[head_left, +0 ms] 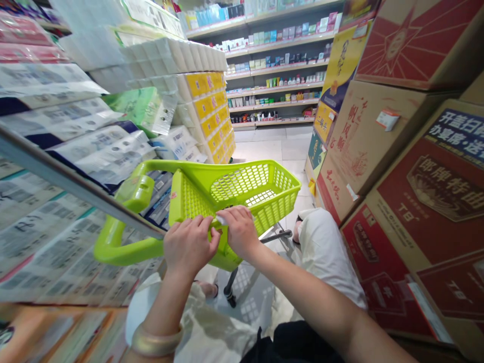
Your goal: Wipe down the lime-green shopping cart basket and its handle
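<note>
A lime-green shopping cart (pixel 260 176) with a perforated basket stands turned sideways before me. My left hand (pixel 191 244) is closed over the near side of the cart, its thumb pointing right. Beside it, my right hand (pixel 242 229) curls over the same side, close to the basket corner. A small white bit shows at the right fingertips; I cannot make out what it is. The cart's thick green handle (pixel 126 252) extends to the left, untouched. A long grey bar (pixel 79 179) crosses over the handle and ends visually at my left wrist; whether the hand touches it is unclear.
Plastic-wrapped tissue packs (pixel 94 146) and paper rolls (pixel 170 58) are stacked along the left. Tall cardboard cartons (pixel 359 131) line the right, close to my knee. Ahead, a tiled aisle floor (pixel 260 143) leads to shelves (pixel 280 70) of small bottles and boxes.
</note>
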`<act>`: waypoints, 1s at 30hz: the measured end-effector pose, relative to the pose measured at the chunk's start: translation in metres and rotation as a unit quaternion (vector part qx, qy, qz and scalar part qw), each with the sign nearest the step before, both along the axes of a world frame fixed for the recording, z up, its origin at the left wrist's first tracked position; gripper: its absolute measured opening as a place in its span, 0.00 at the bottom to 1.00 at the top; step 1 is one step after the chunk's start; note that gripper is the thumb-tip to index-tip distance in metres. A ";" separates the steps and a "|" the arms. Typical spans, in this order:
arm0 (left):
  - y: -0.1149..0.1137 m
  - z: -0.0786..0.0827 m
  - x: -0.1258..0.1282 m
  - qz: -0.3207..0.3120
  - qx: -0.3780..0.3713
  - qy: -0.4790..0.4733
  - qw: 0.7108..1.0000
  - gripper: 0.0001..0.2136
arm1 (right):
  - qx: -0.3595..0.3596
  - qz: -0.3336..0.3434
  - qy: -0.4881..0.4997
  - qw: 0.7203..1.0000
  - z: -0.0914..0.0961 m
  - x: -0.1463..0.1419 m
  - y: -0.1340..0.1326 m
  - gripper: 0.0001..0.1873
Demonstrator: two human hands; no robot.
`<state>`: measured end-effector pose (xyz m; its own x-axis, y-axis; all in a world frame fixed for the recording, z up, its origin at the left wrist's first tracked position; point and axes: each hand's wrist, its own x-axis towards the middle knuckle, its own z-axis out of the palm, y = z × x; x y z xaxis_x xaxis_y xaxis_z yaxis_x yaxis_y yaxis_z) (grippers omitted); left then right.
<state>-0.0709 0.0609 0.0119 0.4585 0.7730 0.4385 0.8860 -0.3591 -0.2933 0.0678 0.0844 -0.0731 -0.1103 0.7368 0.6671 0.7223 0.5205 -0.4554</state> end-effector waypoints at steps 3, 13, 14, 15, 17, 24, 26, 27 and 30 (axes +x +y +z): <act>0.002 -0.002 -0.006 -0.005 0.008 0.007 1.000 0.12 | 0.006 0.027 -0.036 0.999 -0.001 0.012 0.003 0.18; 0.011 -0.001 -0.024 -0.004 0.010 -0.013 1.000 0.11 | -0.012 -0.175 -0.048 0.983 -0.036 0.131 0.020 0.19; 0.011 -0.001 -0.024 -0.004 0.010 -0.013 1.000 0.11 | -0.011 -0.189 -0.037 0.981 -0.036 0.132 0.019 0.19; 0.012 0.000 -0.025 -0.005 0.010 -0.012 1.000 0.12 | -0.011 -0.200 -0.023 0.979 -0.036 0.129 0.018 0.19; 0.013 0.000 -0.026 -0.008 0.011 -0.008 1.000 0.12 | -0.015 -0.204 -0.002 0.979 -0.033 0.112 0.015 0.18; 0.018 0.000 -0.030 -0.009 0.015 0.007 1.000 0.13 | -0.008 -0.041 -0.030 0.999 -0.006 0.007 0.005 0.18; 0.019 0.002 -0.033 -0.007 0.015 0.007 1.000 0.14 | -0.008 -0.013 -0.046 0.999 -0.004 0.000 0.004 0.19; 0.020 0.003 -0.035 -0.003 0.015 0.007 1.000 0.15 | -0.009 -0.007 -0.055 0.998 -0.005 0.004 0.004 0.20; 0.024 0.006 -0.041 0.020 0.011 0.006 1.000 0.18 | -0.013 -0.032 -0.072 0.997 -0.014 0.036 0.001 0.22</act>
